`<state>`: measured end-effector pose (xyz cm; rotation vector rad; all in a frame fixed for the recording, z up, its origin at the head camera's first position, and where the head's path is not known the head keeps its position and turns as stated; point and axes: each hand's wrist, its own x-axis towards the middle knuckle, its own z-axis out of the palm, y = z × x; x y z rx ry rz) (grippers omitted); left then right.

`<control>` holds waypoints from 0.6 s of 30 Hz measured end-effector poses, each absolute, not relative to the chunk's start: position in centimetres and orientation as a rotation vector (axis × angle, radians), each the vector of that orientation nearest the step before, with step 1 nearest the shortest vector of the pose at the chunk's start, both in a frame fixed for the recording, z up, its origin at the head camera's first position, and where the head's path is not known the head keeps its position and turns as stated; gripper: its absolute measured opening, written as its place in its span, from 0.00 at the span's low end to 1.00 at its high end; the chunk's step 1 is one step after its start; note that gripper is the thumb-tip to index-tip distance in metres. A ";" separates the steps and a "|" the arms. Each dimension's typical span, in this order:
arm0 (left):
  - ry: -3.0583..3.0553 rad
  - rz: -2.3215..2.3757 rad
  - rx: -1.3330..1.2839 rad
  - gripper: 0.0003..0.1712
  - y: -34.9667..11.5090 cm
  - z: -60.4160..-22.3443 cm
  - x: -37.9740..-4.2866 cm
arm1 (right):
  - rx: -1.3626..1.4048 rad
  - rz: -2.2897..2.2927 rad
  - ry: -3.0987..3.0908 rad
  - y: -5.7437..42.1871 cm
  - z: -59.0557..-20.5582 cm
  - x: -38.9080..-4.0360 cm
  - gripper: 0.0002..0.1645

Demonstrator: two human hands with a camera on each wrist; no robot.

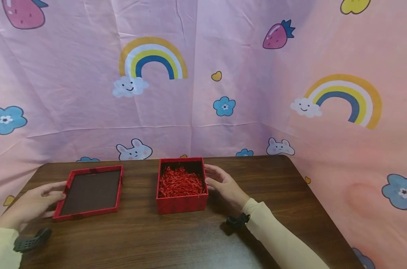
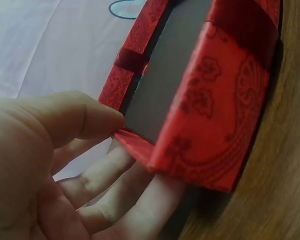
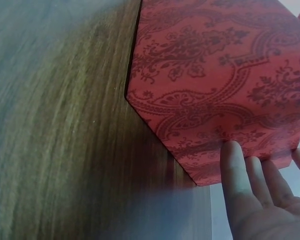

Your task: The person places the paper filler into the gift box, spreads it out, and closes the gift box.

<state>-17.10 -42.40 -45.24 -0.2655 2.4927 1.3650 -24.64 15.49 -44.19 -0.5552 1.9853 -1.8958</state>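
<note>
A red patterned box lid (image 1: 92, 192) with a dark inner face lies with its hollow side up at the left of the table. My left hand (image 1: 38, 203) grips its left edge; in the left wrist view the thumb is on the rim and the fingers (image 2: 97, 187) reach underneath. A dark red ribbon (image 2: 244, 27) crosses the lid's side. In the middle stands the open red box (image 1: 182, 204), filled with red shredded paper (image 1: 181, 182). My right hand (image 1: 228, 186) is at the box's right side, its fingers (image 3: 234, 167) extended against the patterned wall.
Both things are on a dark brown wooden table (image 1: 139, 239). Behind it and along the right hangs a pink and purple cloth (image 1: 230, 48) printed with rainbows, flowers and strawberries. A dark band (image 1: 237, 221) is on the right wrist, another (image 1: 31, 241) on the left.
</note>
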 end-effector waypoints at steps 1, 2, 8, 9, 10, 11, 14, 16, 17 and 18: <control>2.494 1.374 -0.268 0.43 -42.4 -45.3 -17.1 | -0.558 -1.897 1.985 15.5 -44.2 -24.6 0.33; 2.496 1.387 -0.268 0.42 -42.4 -45.4 -17.1 | -0.560 -1.896 1.985 15.5 -44.2 -24.6 0.33; 2.564 1.415 -0.210 0.40 -42.2 -45.6 -16.9 | -0.566 -1.888 1.995 15.4 -44.2 -24.6 0.34; 2.582 1.423 -0.204 0.40 -42.2 -45.5 -16.9 | -0.566 -1.884 1.999 15.4 -44.2 -24.6 0.34; 2.604 1.430 -0.199 0.39 -42.1 -45.5 -16.9 | -0.565 -1.883 2.002 15.4 -44.2 -24.6 0.34; 2.626 1.437 -0.195 0.39 -42.0 -45.3 -16.9 | -0.567 -1.882 2.005 15.4 -44.2 -24.6 0.33; 2.678 1.480 -0.184 0.38 -41.4 -44.7 -16.9 | -0.567 -1.881 2.009 15.3 -44.2 -24.6 0.33; 2.697 1.514 -0.160 0.38 -40.8 -44.0 -17.0 | -0.564 -1.883 2.010 15.3 -44.1 -24.6 0.33; 2.692 1.548 -0.145 0.38 -40.4 -43.7 -17.1 | -0.564 -1.888 2.007 15.3 -44.1 -24.6 0.33; 2.692 1.564 -0.124 0.37 -40.0 -43.3 -17.1 | -0.563 -1.891 2.009 15.3 -44.1 -24.6 0.33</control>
